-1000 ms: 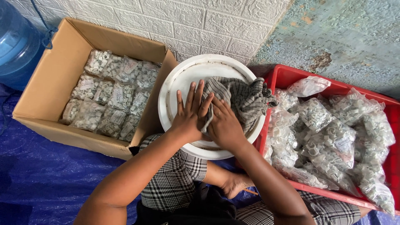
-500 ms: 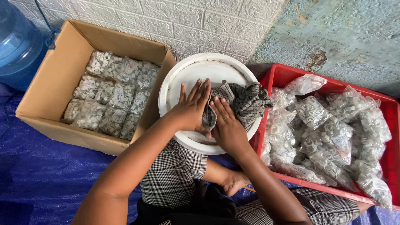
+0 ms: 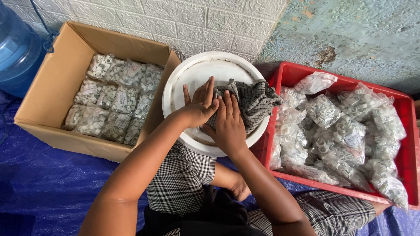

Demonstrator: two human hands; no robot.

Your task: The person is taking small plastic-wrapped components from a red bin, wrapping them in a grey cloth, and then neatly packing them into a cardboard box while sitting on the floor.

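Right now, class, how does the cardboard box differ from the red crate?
The cardboard box is brown with raised flaps; the red crate is plastic and low-walled. Bags in the box lie in flat rows; bags in the crate are heaped loosely. Both hold clear bags of small pale parts.

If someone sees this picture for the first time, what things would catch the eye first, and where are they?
In the centre, the left hand and right hand press on a grey checked cloth lying on a round white lid. On the right, a bright red crate holds clear bags of small white parts. On the left, a cardboard box holds similar bags.
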